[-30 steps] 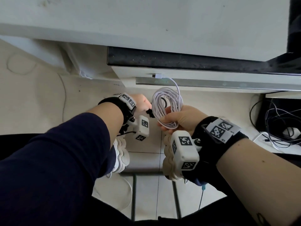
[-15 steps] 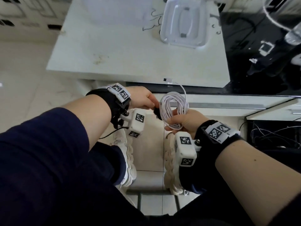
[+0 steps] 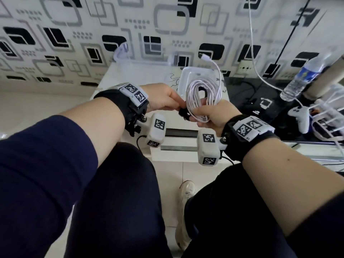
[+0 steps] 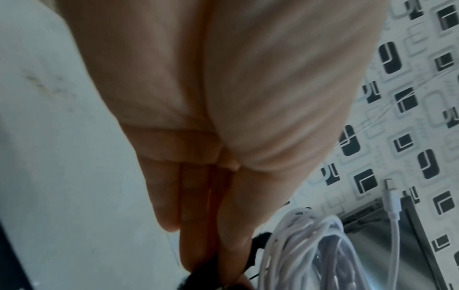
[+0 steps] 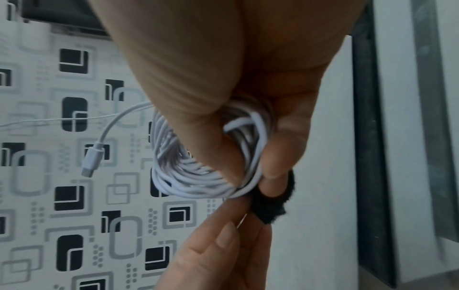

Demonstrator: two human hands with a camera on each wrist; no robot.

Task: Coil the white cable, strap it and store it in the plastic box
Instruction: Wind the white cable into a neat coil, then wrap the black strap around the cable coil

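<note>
From the head view I read no brand; the water bottle [image 3: 305, 75] label is too blurred. My right hand [image 3: 216, 112] grips the coiled white cable [image 3: 202, 97] above the table [image 3: 119, 75], before the plastic box [image 3: 186, 75]. On the left wrist view, my left hand [image 4: 223, 137] pinches the black strap [image 4: 206, 274]. On the right wrist view, the strap sits against the coil.

Both hands raised close together, right hand [image 3: 214, 113] curled closed, left hand [image 3: 163, 100] fingertips pinched.
</note>
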